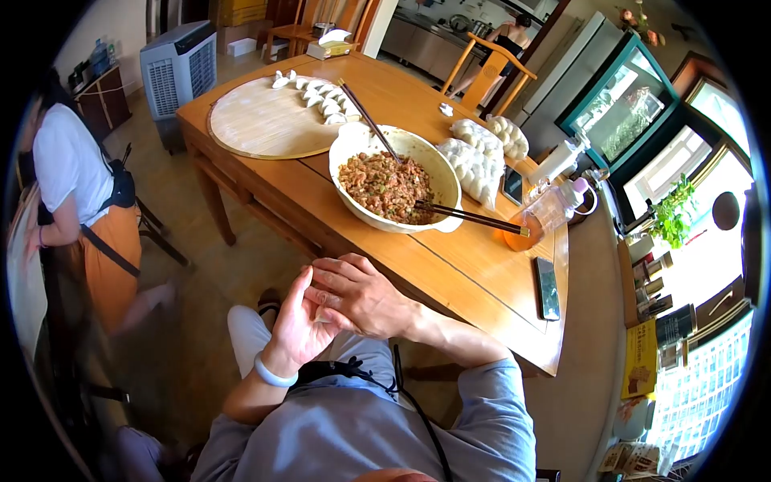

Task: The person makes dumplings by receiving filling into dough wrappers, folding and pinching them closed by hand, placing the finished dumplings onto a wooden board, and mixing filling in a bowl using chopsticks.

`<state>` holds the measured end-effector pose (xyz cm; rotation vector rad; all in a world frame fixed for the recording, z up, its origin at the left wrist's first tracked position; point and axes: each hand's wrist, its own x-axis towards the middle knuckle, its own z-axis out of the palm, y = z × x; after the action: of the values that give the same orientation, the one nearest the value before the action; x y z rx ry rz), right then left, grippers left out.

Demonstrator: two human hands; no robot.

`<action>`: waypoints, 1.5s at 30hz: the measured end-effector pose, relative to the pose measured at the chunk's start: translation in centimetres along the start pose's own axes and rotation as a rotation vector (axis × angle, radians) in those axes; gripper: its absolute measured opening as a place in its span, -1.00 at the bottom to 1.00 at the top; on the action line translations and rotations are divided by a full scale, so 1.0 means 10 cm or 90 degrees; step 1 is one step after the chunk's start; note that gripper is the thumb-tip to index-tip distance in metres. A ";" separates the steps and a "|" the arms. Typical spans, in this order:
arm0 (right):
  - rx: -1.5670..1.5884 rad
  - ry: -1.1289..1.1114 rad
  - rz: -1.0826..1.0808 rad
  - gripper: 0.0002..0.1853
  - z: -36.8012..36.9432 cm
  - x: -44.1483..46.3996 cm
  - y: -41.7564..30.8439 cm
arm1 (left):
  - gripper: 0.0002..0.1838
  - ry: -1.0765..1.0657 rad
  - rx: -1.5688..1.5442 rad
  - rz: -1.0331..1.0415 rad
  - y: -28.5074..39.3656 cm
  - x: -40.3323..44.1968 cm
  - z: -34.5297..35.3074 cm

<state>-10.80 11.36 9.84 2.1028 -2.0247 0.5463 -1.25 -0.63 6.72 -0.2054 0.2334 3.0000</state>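
A: Your two hands meet just before your body, at the near side of the table (490,273). Your left hand (294,331) is turned palm up, and your right hand (368,304) lies over it with bent fingers.

B: Between them a small pale piece (322,316) shows a little, probably of dough. How firmly your grip is closed on it, I cannot tell, because your fingers cover the most of it.

A: So the step you have in hand looks to me like shaping or pressing this piece between the palms.

B: I judge the same. For your next move, it calls for light and even pressure, so that the dough does not tear.

A: Beyond your hands stands the bowl (441,171) with minced filling (377,189); one pair of chopsticks (474,216) leans at its right side, another stick or pair (365,116) at its far side.

B: Farther away, you have white dumplings (323,100) along the far right part of the round board (261,120), whose nearer part offers you bare space.
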 end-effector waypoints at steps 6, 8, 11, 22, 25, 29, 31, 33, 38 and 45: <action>0.021 0.040 0.063 -0.48 0.12 0.05 -0.14 | -0.40 0.033 0.112 0.032 0.10 -0.11 -0.01; 0.030 0.041 0.091 -0.41 0.23 0.04 -0.15 | -0.36 -0.004 0.111 0.036 0.16 -0.10 -0.15; 0.123 0.148 0.183 -0.53 0.43 0.08 -0.23 | -0.36 0.014 0.099 0.096 0.22 -0.08 -0.36; 0.374 0.204 0.355 -0.66 0.68 -0.03 -0.22 | -0.48 -0.067 0.279 0.113 0.24 -0.11 -0.47; 0.580 0.272 0.419 -0.69 0.78 -0.05 -0.22 | -0.45 -0.020 0.405 0.156 0.15 -0.11 -0.44; 0.703 0.228 0.441 -0.64 0.82 -0.11 -0.18 | -0.42 0.023 0.670 0.279 0.09 -0.06 -0.52; 0.672 0.199 0.464 -0.64 0.79 -0.11 -0.20 | -0.42 0.032 0.698 0.287 0.10 -0.05 -0.49; 0.710 0.229 0.504 -0.65 0.74 -0.07 -0.24 | -0.44 0.016 0.726 0.269 0.12 -0.03 -0.53; 0.699 0.284 0.523 -0.62 0.79 -0.08 -0.24 | -0.50 0.034 0.851 0.376 0.07 0.02 -0.53; 0.947 0.278 0.546 -0.62 0.86 -0.12 -0.22 | -0.52 0.080 1.085 0.510 0.06 0.09 -0.58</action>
<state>-7.41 9.44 1.81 0.8704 -2.2856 2.9641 -1.54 -2.05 1.02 -0.0809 3.0272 2.0644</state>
